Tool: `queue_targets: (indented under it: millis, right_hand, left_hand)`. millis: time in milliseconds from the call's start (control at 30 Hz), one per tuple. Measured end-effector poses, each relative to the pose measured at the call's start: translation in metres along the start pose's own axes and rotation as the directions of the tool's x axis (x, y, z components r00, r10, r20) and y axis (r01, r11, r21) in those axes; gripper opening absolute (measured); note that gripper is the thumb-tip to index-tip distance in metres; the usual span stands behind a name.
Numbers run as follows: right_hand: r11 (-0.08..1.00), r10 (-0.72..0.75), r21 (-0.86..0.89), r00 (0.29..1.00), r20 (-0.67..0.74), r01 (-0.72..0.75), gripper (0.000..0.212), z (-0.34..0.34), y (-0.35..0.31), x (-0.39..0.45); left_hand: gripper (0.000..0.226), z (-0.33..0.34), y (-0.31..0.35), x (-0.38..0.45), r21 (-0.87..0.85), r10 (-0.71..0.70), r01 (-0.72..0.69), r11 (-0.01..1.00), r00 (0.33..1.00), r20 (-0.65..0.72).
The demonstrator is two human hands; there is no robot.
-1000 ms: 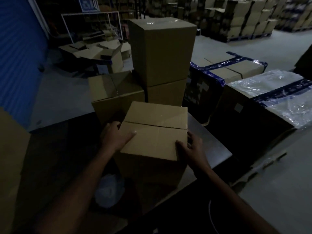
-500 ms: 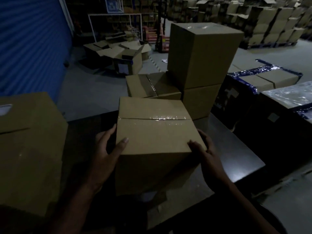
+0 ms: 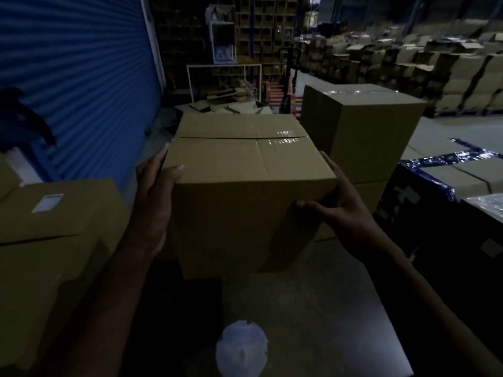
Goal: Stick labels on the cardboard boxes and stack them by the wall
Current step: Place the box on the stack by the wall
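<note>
Both hands hold a taped brown cardboard box (image 3: 245, 186) at centre, over the dark counter (image 3: 313, 308). Left hand (image 3: 155, 197) flat on the box's left side, fingers (image 3: 152, 164) spread, thumb over the top edge. Right hand (image 3: 337, 208) clamps the near right corner, fingers pressed on the right side (mostly hidden). Brown box with a white label (image 3: 47, 202) sits left, beside the blue roller shutter (image 3: 81, 77). Taller stacked brown boxes (image 3: 367, 137) far right. Crumpled white plastic (image 3: 241, 349) near.
</note>
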State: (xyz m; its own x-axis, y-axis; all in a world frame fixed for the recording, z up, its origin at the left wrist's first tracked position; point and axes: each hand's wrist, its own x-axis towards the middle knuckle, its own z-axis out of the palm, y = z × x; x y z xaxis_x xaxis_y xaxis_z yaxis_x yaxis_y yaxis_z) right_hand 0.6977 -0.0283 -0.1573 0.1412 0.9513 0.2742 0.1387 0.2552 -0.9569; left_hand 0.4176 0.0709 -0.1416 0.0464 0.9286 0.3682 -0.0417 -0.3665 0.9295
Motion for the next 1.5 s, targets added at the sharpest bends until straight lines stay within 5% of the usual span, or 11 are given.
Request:
queue_targets:
  millis: [200,533,700,1000,1500]
  right_hand:
    - [0.998,-0.063,0.004,0.997,0.044,0.063,0.088,-0.028,-0.018,0.044]
    - [0.989,-0.146,0.044,0.985,0.092,0.142,0.089,-0.045,-0.041,0.077]
    - [0.972,-0.235,-0.002,0.967,0.096,0.236,0.09,-0.06,-0.051,0.116]
    - [0.958,-0.268,-0.122,0.962,-0.046,0.26,0.086,-0.1,-0.021,0.187]
    - [0.843,-0.347,-0.504,0.907,-0.24,0.189,0.082,-0.12,0.055,0.21]
  left_hand:
    - [0.063,0.011,0.014,0.044,0.048,0.011,-0.008,0.999,0.999,-0.047]
    - [0.057,0.019,0.041,0.061,-0.091,-0.024,0.012,0.996,0.991,-0.131]
    - [0.075,0.043,0.055,0.094,-0.104,0.061,-0.067,0.992,0.996,-0.058]
    - [0.063,0.094,-0.004,0.191,0.013,0.054,-0.053,0.998,0.998,-0.015]
    - [0.069,0.161,-0.071,0.209,0.063,-0.028,0.027,0.998,1.0,0.009]
